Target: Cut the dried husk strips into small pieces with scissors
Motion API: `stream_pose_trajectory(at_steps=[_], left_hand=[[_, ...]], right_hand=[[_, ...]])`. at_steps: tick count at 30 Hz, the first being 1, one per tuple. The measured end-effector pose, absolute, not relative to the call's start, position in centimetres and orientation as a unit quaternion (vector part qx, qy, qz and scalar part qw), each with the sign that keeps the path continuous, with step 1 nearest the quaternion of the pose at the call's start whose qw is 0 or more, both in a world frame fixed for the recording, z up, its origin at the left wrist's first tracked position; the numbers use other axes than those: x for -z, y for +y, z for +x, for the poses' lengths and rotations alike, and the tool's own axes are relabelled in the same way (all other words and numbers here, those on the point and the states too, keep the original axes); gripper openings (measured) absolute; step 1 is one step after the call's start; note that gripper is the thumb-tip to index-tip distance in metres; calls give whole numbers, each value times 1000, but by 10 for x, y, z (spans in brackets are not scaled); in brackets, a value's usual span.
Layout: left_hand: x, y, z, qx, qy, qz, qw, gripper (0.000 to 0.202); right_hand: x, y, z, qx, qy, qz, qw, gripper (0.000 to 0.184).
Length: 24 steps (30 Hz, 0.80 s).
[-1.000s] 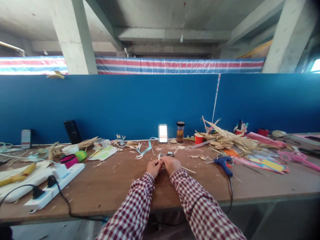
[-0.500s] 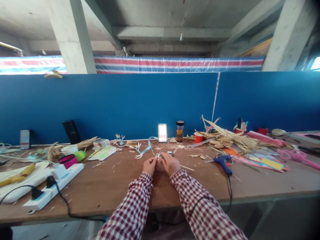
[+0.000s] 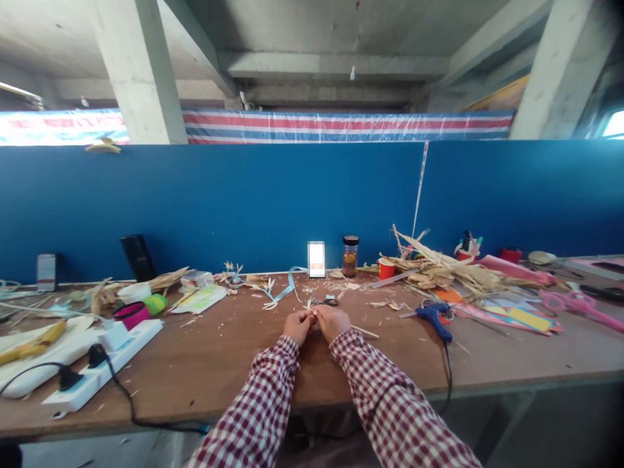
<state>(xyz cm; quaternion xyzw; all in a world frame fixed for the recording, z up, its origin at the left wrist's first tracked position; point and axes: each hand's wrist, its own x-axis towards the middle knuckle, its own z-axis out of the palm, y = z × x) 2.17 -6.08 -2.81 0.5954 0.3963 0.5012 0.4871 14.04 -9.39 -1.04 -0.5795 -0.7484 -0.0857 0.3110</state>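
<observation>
Head view, single camera, looking forward and down along a brown table (image 3: 219,370) backed by a blue partition (image 3: 234,201). Both forearms in red-and-white checked sleeves enter from the bottom centre of the frame and meet just below the middle. Left hand (image 3: 297,326): fingers curled in, fingertips drawn together toward the right hand. Right hand (image 3: 333,322): likewise curled, thumb and forefinger closed. Between the two sets of fingertips sits a small pale straw piece (image 3: 312,313), pinched from both sides and held just above the tabletop; it is too small to make out its shape. Both hands rest low, wrists at or near the wood. Just above the hands in the frame lie small scissors (image 3: 328,301), near but apart from the fingers, with pale straw trimmings scattered around them. Upper left of the hands: a light blue ribbon (image 3: 287,286). At the partition, centre: a dark-lidded jar (image 3: 350,255) with a red cup (image 3: 387,268) to its right. Right of centre: a heap of dry husks (image 3: 441,268), and below it a blue glue gun (image 3: 435,318), its black cord running off the table's front edge. Far right: pink scissors (image 3: 580,305). Lower left: a white power strip (image 3: 104,367) with two black plugs in it; beside its far end a pink tape roll (image 3: 132,314) and a green roll (image 3: 156,303).
</observation>
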Motion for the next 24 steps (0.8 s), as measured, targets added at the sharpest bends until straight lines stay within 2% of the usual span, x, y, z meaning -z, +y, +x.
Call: stream_pose_trajectory(at_steps=[8, 17, 24], left_hand=[[31, -67, 28, -445, 452, 641, 432, 21], [5, -28, -55, -345, 650, 642, 216, 20], [-4, 4, -78, -212, 721, 644, 145, 30]], right_hand=[[7, -83, 157, 77, -694, -660, 277, 20], [7, -91, 161, 79, -677, -676, 278, 20], [7, -90, 158, 59, -700, -659, 270, 19]])
